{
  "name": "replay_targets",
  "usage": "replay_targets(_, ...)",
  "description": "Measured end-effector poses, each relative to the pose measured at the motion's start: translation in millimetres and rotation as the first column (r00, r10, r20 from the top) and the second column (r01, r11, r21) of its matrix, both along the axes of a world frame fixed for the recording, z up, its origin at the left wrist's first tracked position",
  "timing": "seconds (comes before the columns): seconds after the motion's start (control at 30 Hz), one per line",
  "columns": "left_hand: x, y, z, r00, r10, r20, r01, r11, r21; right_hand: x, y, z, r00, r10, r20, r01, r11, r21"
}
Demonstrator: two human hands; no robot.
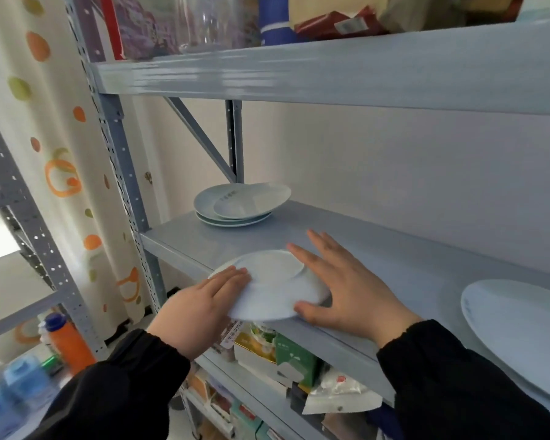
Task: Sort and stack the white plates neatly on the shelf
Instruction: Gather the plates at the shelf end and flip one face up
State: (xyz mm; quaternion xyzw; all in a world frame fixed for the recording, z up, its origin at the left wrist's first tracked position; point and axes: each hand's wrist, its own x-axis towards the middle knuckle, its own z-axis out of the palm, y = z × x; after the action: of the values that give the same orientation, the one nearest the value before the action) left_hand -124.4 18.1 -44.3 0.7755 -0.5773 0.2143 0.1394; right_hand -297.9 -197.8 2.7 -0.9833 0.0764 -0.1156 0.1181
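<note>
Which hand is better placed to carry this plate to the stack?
Probably left: the left hand lies on the plate where it overhangs the shelf edge, nearer the stack; the right hand only flanks it.

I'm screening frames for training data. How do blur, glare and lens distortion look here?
Head view: the wide-angle lens bends the left upright; glare streaks the upper beam. Head view: the plate at the front edge looks soft; the boxes below are blurred.
</note>
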Motion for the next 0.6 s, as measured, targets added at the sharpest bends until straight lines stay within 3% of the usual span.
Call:
replay_targets(0.17, 17.1, 16.7, 38.0, 0.996, 0.093, -0.008, -0.093, 0.982, -0.163, 43.2, 2.2, 23.9, 0.977, 0.073, 0.199, -0.1, 0.987, 0.127)
replay_targets(0.33, 54.7, 29.3, 59.1, 0.933, 0.172, -0.316, -0.265, 0.923, -0.28, 84.4, 0.6, 31.8, 0.953, 0.054, 0.297, -0.099, 0.985, 0.141)
replay_targets(0.5, 102.3, 24.0, 76.2, 0.86, 0.164, -0.483, -0.36, 0.865, -0.348, 121.5, -0.8, 24.0, 0.969, 0.015, 0.246, -0.047, 0.991, 0.128)
replay_targets(0.6, 124.3, 11.6, 84.0, 0.744, 0.066, -0.665, -0.432, 0.807, -0.403, 140.0, -4.8, 14.3, 0.982, -0.027, 0.184, 0.007, 0.994, 0.109)
